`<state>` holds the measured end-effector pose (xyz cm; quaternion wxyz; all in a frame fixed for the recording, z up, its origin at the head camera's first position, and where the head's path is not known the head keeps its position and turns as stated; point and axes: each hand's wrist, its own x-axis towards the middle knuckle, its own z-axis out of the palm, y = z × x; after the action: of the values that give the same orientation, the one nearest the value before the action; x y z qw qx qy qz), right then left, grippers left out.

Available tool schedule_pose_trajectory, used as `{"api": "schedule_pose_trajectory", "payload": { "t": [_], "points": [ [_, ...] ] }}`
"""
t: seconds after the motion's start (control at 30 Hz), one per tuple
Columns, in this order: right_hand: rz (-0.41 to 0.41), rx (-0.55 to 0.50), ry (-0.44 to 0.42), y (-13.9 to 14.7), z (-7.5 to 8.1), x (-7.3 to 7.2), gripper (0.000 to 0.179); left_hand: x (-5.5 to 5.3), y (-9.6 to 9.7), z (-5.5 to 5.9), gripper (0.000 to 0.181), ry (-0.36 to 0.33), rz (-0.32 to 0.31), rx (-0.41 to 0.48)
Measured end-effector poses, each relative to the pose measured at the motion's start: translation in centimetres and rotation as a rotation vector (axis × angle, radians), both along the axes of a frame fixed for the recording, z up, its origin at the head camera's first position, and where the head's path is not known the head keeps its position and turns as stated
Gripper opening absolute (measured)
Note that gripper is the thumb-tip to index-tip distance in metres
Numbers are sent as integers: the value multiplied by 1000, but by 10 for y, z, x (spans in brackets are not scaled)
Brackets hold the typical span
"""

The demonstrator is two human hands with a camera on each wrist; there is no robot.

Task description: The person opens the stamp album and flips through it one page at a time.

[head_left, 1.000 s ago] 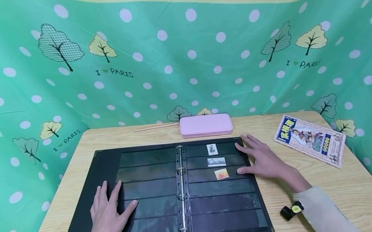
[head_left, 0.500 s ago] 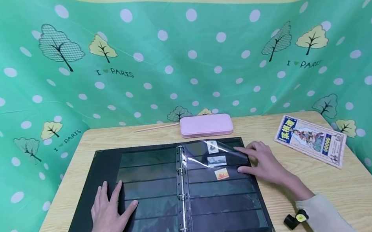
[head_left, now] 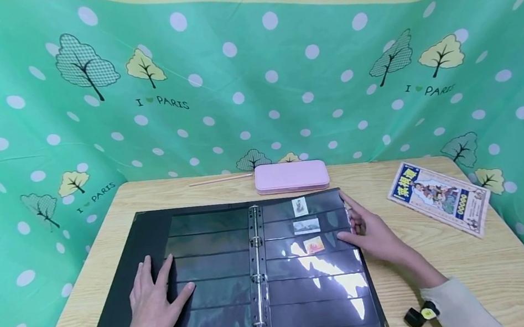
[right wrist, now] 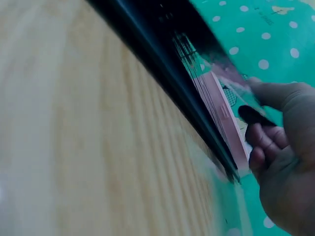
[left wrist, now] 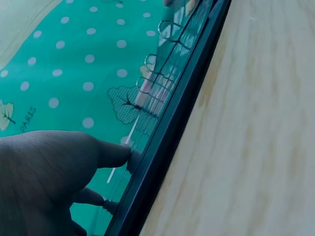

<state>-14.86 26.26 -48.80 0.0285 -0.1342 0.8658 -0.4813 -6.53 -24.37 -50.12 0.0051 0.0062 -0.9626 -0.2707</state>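
Observation:
A black ring-bound stamp album [head_left: 114,296] lies spread on the table. Its right-hand page [head_left: 308,313], with clear pocket strips, holds three stamps: a portrait stamp [head_left: 300,207], a grey landscape stamp [head_left: 306,226] and an orange stamp [head_left: 314,245]. My right hand [head_left: 375,234] pinches this page's outer edge between thumb and fingers, and the edge is lifted a little. In the right wrist view, the raised page [right wrist: 221,59] meets my thumb. My left hand [head_left: 154,310] rests with spread fingers on the left page [head_left: 216,267], whose pockets show no stamps.
Behind the album sit a pink case [head_left: 291,176] and a thin stick [head_left: 219,180]. A printed booklet [head_left: 440,199] lies at the right. Metal rings [head_left: 258,278] run down the album's middle. A dotted green cloth [head_left: 212,92] hangs around the table.
My right hand's fingers have curled beneath the right page's outer edge. The page has risen slightly, and bright glare now crosses it. My left hand has stayed in place.

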Motion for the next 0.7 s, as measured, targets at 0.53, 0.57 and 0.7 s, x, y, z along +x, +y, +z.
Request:
{"api": "schedule_pose_trajectory", "payload": {
  "t": [0.53,0.57,0.7],
  "points": [
    [83,-373,94,-4,18,37,75,10,37,30,62,149,20,89],
    [103,-401,107,-6,19,39,71,10,42,32,61,176,-1,113],
    [247,-551,149,-14,24,43,60,13,66,35,61,258,-96,193]
  ]
}}
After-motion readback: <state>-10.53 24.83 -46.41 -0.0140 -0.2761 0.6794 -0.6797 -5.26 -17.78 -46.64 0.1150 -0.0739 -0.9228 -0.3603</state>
